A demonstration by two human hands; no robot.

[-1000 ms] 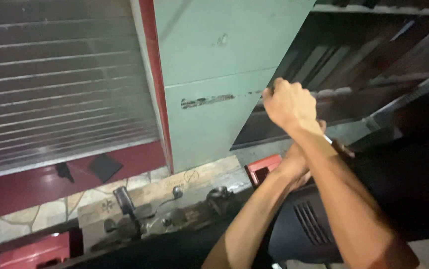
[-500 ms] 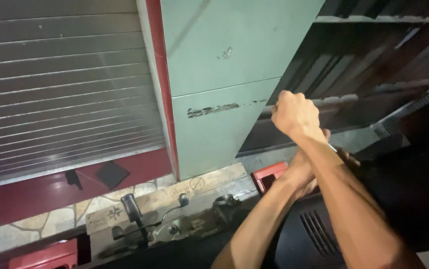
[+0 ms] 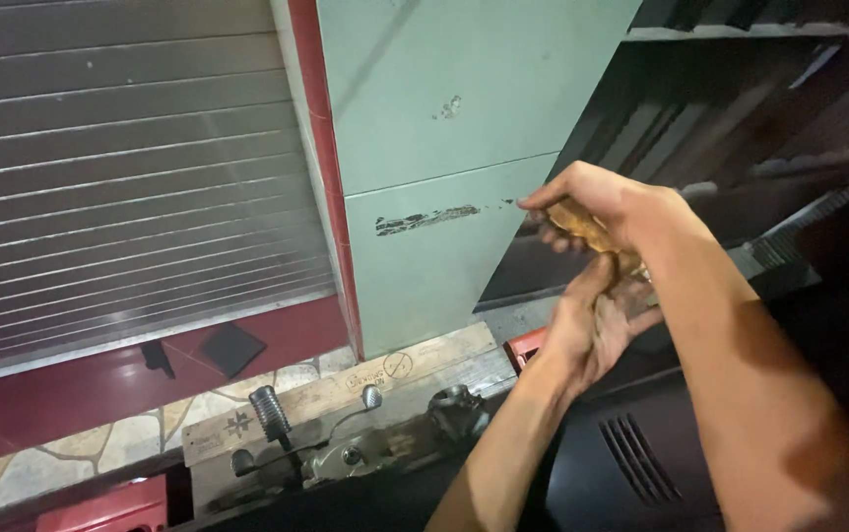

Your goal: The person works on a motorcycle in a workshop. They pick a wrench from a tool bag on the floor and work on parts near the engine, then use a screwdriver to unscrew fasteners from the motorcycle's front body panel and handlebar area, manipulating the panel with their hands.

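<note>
Right hand [image 3: 610, 202] grips a brownish tool handle [image 3: 582, 229]; left hand [image 3: 597, 320] open beneath it.

Floor [image 3: 60, 448] of irregular stone paving runs along the base of a red threshold strip [image 3: 70, 389] under the roller shutter. A wooden plank [image 3: 346, 389] with stamped marks lies on the floor beside the pale green wall, with a metal lever assembly [image 3: 346, 448] with black grip and round knob on it. Red boxes sit at lower left [image 3: 99, 507] and by the plank's right end [image 3: 525, 347].
</note>
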